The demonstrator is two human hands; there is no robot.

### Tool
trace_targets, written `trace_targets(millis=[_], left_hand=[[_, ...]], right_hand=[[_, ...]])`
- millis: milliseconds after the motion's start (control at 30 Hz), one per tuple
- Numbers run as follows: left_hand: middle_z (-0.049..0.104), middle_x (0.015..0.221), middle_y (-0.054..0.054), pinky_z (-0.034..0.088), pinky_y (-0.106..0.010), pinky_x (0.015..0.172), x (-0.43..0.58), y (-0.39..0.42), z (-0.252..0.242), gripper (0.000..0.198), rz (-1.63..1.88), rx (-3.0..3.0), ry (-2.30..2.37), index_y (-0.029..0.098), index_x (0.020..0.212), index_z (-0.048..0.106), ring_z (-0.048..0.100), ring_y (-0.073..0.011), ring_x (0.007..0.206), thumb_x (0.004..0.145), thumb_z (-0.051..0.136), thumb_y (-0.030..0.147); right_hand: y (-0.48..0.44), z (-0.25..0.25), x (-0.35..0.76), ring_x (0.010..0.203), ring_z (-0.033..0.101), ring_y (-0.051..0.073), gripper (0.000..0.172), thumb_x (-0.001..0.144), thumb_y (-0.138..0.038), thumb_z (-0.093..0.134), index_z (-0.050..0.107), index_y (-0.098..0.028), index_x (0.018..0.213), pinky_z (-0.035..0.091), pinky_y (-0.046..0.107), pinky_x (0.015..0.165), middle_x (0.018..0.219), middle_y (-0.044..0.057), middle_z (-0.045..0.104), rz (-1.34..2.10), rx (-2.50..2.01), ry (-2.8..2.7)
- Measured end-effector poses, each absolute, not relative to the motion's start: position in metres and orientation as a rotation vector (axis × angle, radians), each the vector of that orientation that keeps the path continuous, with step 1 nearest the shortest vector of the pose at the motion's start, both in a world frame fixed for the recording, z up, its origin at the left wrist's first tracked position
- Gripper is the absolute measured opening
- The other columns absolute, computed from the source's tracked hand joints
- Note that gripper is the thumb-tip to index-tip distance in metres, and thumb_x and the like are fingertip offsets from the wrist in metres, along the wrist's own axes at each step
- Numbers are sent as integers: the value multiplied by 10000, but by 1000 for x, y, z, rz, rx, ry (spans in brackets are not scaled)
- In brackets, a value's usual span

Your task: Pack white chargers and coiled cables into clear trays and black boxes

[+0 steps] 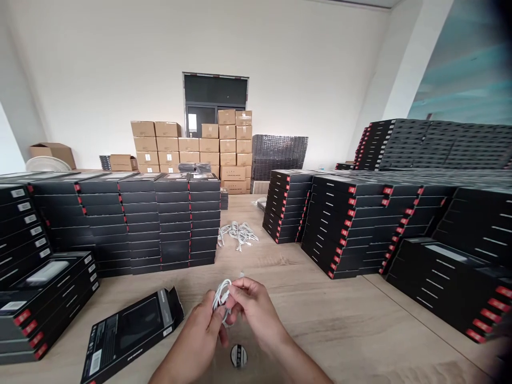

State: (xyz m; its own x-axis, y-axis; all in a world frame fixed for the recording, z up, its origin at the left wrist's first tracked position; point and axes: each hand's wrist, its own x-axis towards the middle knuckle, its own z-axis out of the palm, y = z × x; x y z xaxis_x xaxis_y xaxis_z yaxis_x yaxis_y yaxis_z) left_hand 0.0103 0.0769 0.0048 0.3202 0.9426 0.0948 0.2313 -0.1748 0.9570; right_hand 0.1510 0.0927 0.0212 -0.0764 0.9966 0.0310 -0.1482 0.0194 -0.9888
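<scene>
A coiled white cable (221, 294) is held between both hands above the wooden table. My left hand (210, 320) is closed around the lower part of the coil. My right hand (252, 304) pinches the cable near a white connector end at the coil's right side. Below the hands lies a round black-and-white sticker or disc (239, 356). To the left of my left hand, a flat black box (132, 330) lies on the table with its end flap raised.
Several bundled white cables (240, 233) lie further back on the table (320, 320). Stacks of black boxes (160, 224) stand on the left, and more stacks (340, 224) on the right. Brown cartons (228, 144) are piled by the far wall.
</scene>
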Motion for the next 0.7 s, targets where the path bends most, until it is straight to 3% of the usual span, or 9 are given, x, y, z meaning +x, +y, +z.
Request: trace_targets(millis=[133,333,533,633,700], left_hand=[[645,810,-24,413,-276,573,14,77,5,262,953,1635,1114,219,878,492,595,-155,547,926,359,440],[641,687,-4,382,-280,615,9,77,8,200,969,1728,1286,232,859,526,592,-185,606,908,421,395],[603,691,0,378,-258,547,5,86,5,326,1098,1558,1106,209,896,561,532,-148,539,889,444,512],[615,757,-15,357,-240,500,7,87,5,371,1088,1442,974,188,920,552,523,-126,528,891,426,537],[608,742,-13,366,-237,505,8,86,6,359,1066,1465,972,175,911,573,530,-127,546,879,464,515]], right_hand=[[94,22,149,399,549,130,340,733,-515,672,587,-188,698,394,244,422,546,-21,623,1099,-1059,-1223],[94,16,148,341,354,78,221,718,-384,676,630,-178,651,268,219,380,415,-59,511,1222,-1155,-1246],[93,16,143,536,481,118,123,687,-278,727,645,-201,737,397,241,537,618,-37,565,754,-1144,-1265],[95,22,149,586,539,127,302,700,-362,746,621,-216,932,450,254,578,806,-5,643,858,-1091,-1180],[95,25,151,588,564,140,329,751,-432,701,628,-200,973,468,264,577,777,9,658,1033,-1010,-1233]])
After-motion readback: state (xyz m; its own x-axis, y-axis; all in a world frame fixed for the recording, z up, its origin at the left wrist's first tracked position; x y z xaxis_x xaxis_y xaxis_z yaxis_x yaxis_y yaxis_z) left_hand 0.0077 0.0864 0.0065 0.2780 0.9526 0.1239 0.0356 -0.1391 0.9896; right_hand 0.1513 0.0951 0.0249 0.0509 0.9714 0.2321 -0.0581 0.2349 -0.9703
